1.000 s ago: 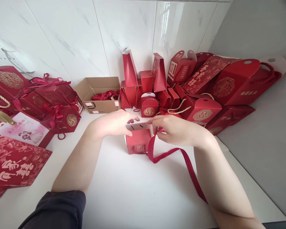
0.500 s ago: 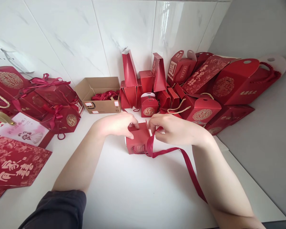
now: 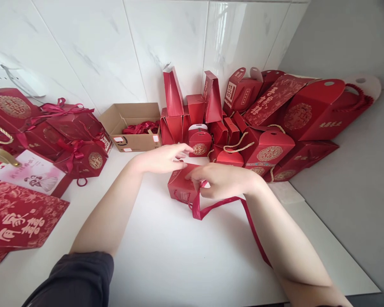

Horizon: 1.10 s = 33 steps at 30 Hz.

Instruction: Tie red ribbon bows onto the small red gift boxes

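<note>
White tabletop [image 3: 166, 256], 1 sm. red box [image 3: 179, 184] btwn R hand [image 3: 224, 179] & L hand [image 3: 164, 160].
R hand curled, holding 1 ribbon [image 3: 196, 208]; L hand loosely spread at box's back edge, contact unclear. Past L hand: 1 cardboard carton [image 3: 137, 143] w/ ribbon bundle [image 3: 141, 128]. Bhd both hands: 2 tall red cartons [image 3: 173, 94], then marbled tile wall [image 3: 176, 34]; grey wall [image 3: 355, 38] R of R hand.

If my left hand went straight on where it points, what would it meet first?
Your left hand would probably meet the small, rounded-top red cardboard box with a gold emblem, though depth is unclear.
</note>
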Motion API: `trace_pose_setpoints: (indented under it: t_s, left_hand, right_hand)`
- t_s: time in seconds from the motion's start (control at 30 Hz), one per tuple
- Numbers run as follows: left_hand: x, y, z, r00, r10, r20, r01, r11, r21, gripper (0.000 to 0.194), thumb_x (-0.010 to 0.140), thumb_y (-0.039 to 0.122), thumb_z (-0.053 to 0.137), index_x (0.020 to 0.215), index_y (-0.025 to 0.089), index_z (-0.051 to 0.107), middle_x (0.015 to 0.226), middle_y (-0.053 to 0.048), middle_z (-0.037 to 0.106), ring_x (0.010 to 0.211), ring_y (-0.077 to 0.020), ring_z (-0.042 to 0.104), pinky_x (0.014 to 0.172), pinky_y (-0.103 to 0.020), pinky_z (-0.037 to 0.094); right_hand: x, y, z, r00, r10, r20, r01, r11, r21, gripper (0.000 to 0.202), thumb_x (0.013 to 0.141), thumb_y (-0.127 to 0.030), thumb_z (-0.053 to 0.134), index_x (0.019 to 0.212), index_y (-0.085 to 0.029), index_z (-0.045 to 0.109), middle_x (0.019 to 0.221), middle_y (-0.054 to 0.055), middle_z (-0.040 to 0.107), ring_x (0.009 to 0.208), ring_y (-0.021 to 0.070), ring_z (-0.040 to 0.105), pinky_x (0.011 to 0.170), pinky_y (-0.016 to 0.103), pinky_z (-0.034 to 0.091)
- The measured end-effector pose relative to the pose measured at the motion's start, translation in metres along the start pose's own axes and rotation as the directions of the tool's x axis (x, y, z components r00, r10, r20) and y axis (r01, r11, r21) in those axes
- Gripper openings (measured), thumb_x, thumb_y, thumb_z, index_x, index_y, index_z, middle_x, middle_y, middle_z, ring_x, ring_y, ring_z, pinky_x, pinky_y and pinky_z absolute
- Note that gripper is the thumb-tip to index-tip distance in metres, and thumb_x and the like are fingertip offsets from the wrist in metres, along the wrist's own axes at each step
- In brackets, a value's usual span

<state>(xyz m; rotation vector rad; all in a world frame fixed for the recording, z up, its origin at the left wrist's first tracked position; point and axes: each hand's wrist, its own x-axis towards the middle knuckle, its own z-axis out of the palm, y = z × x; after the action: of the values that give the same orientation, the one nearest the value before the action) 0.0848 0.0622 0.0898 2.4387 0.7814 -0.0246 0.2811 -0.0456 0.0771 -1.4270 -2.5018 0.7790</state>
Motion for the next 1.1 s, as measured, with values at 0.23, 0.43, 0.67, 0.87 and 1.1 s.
trace_pose_setpoints:
  t_s: [0.23, 0.43, 0.67, 0.87, 1.1]
  left_hand:
    - [0.015, -0.024, 0.048, 0.98, 0.11, -0.164, -0.161, 0.927, -0.34, 0.044, 0.093, 0.022, 0.041, 0.137, 0.023, 0.048, 0.145, -0.007, 0.053, 0.131, -0.0224, 0.053, 0.11, -0.04, 0.043]
    - [0.008, -0.02, 0.089, 0.85, 0.229, -0.475, -0.327, 0.935, -0.134, 0.033, 0.094, 0.017, 0.045, 0.122, 0.021, 0.061, 0.134, -0.007, 0.061, 0.124, -0.0212, 0.057, 0.11, -0.038, 0.043]
    - [0.005, -0.014, 0.093, 0.868, 0.209, -0.45, -0.303, 0.941, -0.147, 0.029, 0.097, 0.031, 0.046, 0.112, 0.023, 0.069, 0.123, -0.005, 0.069, 0.117, -0.0226, 0.061, 0.104, -0.039, 0.045]
    - [0.003, -0.015, 0.073, 0.947, 0.173, -0.271, -0.315, 0.671, -0.671, 0.052, 0.098, 0.048, 0.035, 0.112, 0.015, 0.072, 0.124, -0.012, 0.07, 0.121, -0.028, 0.061, 0.109, -0.043, 0.041]
    - [0.003, -0.012, 0.076, 0.975, 0.149, -0.167, -0.224, 0.649, -0.727, 0.04, 0.088, 0.044, 0.063, 0.108, 0.012, 0.073, 0.118, -0.015, 0.072, 0.119, -0.0294, 0.063, 0.109, -0.045, 0.043]
  right_hand:
    - [0.01, 0.017, -0.006, 0.988, -0.123, -0.094, 0.131, 0.987, 0.092, 0.019, 0.082, -0.011, 0.055, 0.088, -0.02, 0.07, 0.089, 0.002, 0.072, 0.079, 0.0166, 0.063, 0.07, 0.026, 0.044]
    - [-0.011, 0.018, -0.022, 0.962, -0.097, -0.254, 0.138, 0.98, 0.147, 0.009, 0.084, -0.02, 0.061, 0.088, -0.018, 0.069, 0.082, 0.001, 0.068, 0.071, 0.0141, 0.059, 0.066, 0.026, 0.043]
    - [-0.024, 0.005, -0.024, 0.87, -0.117, -0.478, 0.339, 0.847, 0.409, 0.009, 0.089, -0.023, 0.058, 0.093, -0.019, 0.065, 0.089, 0.003, 0.066, 0.066, 0.0127, 0.058, 0.053, 0.024, 0.043]
    - [-0.019, 0.003, -0.019, 0.839, -0.108, -0.533, 0.326, 0.884, 0.335, 0.012, 0.086, -0.016, 0.058, 0.092, -0.02, 0.067, 0.092, 0.004, 0.069, 0.076, 0.0161, 0.063, 0.064, 0.029, 0.05]
    - [0.011, 0.01, 0.001, 0.885, 0.02, -0.465, 0.189, 0.897, 0.399, 0.01, 0.082, -0.023, 0.064, 0.091, -0.02, 0.063, 0.076, -0.001, 0.067, 0.063, 0.0124, 0.059, 0.058, 0.026, 0.046]
